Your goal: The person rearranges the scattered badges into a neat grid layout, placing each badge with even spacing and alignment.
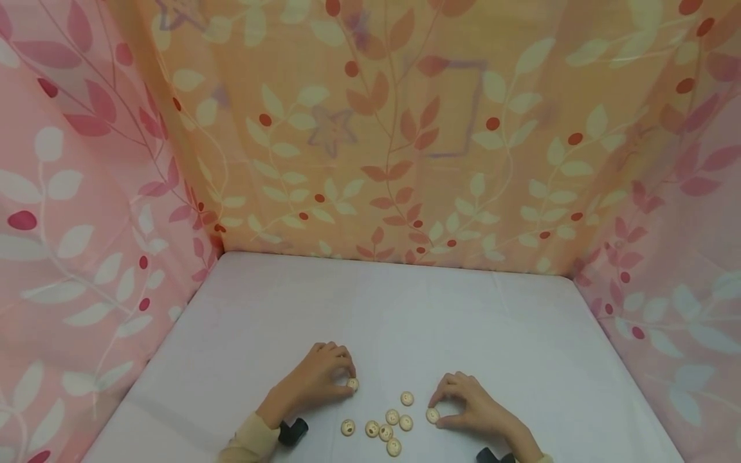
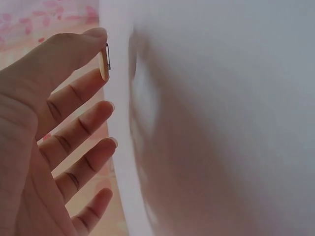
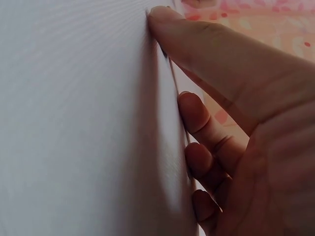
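Observation:
My left hand [image 1: 324, 376] pinches a small round wooden badge [image 1: 352, 384] between thumb and index finger; in the left wrist view the badge [image 2: 104, 64] is edge-on, held above the white surface, with a metal pin on its back. Over to the right, my right hand [image 1: 471, 406] has thumb and index finger on opposite edges of another wooden badge [image 1: 433, 415]. In the right wrist view the thumb [image 3: 197, 42] mostly hides that badge, low against the surface. Between the hands lie several similar badges [image 1: 393, 417] with dark face-like markings.
The white tabletop [image 1: 370, 308] stretches away to an orange leaf-patterned curtain [image 1: 393, 128]. Pink patterned curtains close off the left [image 1: 87, 193] and right [image 1: 683, 257] sides. Black wrist devices [image 1: 292, 431] sit at both wrists.

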The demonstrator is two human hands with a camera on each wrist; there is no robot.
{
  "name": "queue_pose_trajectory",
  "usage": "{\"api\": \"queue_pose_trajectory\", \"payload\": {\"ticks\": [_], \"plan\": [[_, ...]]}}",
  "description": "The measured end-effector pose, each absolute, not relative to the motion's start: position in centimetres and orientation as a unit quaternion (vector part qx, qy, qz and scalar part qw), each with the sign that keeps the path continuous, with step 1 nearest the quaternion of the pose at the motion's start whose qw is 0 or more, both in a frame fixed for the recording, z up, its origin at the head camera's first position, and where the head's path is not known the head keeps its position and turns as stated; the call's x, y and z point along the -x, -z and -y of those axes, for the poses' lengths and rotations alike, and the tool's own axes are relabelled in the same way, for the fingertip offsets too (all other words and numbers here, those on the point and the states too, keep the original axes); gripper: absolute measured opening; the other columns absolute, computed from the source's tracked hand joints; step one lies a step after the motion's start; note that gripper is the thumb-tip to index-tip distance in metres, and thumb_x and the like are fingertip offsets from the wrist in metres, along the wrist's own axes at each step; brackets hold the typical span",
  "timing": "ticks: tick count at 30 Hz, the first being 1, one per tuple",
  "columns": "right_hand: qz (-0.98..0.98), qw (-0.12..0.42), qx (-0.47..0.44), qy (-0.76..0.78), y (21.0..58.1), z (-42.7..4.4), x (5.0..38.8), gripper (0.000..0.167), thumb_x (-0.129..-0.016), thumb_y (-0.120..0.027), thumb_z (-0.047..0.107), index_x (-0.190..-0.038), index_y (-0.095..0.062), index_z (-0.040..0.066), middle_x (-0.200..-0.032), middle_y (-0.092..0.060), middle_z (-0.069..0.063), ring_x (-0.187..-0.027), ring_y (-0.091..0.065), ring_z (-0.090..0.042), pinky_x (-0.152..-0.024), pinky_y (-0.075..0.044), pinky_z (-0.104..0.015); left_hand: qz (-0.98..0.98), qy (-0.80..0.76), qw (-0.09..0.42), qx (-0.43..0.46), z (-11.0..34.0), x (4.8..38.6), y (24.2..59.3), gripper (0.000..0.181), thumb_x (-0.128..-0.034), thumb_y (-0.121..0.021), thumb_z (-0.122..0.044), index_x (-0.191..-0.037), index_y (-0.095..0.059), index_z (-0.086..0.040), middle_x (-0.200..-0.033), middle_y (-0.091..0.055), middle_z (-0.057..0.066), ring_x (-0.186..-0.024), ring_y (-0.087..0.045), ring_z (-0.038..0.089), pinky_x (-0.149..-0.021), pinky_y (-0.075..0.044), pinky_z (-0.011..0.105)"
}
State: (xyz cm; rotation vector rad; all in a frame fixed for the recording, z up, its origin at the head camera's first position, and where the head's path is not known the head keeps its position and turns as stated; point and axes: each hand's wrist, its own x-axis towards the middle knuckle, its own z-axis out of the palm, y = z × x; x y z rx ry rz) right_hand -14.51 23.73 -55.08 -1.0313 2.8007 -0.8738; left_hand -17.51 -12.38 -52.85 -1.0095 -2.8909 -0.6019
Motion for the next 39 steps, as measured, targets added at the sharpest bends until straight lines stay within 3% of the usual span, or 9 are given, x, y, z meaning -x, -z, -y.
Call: {"api": "queue_pose_trajectory", "payload": {"ticks": [15,29,39], "plan": [[-0.884,0.008,0.357,0.302,55.1,-23.7,14.4,0.026,-0.073,-0.072,0.046,-0.097,-0.063,0.041,-0.095,-0.054,0.022,-0.087,-0.042,0.000,-0.073,-0.030,-0.026,0.936,0.156,0.097,0.299,13.5,21.2,52.5,0.019,-0.0763,-0.070,-0.044,-0.085,-0.065,-0.028,-0.091,-0.058,-0.013,-0.085,-0.050,0.010,-0.086,-0.039,0.045],[-0.872,-0.011,0.382,0.307,55.4,-23.9,14.6,0.025,-0.075,-0.072,0.041,-0.099,-0.064,0.038,-0.097,-0.055,0.021,-0.089,-0.044,-0.001,-0.073,-0.029,-0.027,0.949,0.175,0.110,0.239,13.2,24.6,53.1,0.016,-0.0784,-0.069,-0.038,-0.084,-0.068,-0.023,-0.089,-0.061,-0.010,-0.081,-0.054,0.012,-0.084,-0.039,0.041],[-0.874,-0.004,0.375,0.311,55.5,-23.9,14.5,0.025,-0.076,-0.071,0.042,-0.099,-0.064,0.038,-0.098,-0.055,0.021,-0.088,-0.043,-0.001,-0.073,-0.029,-0.026,0.944,0.218,0.120,0.217,13.1,26.6,53.0,0.016,-0.0767,-0.072,-0.033,-0.085,-0.069,-0.019,-0.085,-0.063,-0.005,-0.078,-0.056,0.017,-0.079,-0.040,0.045]]}}
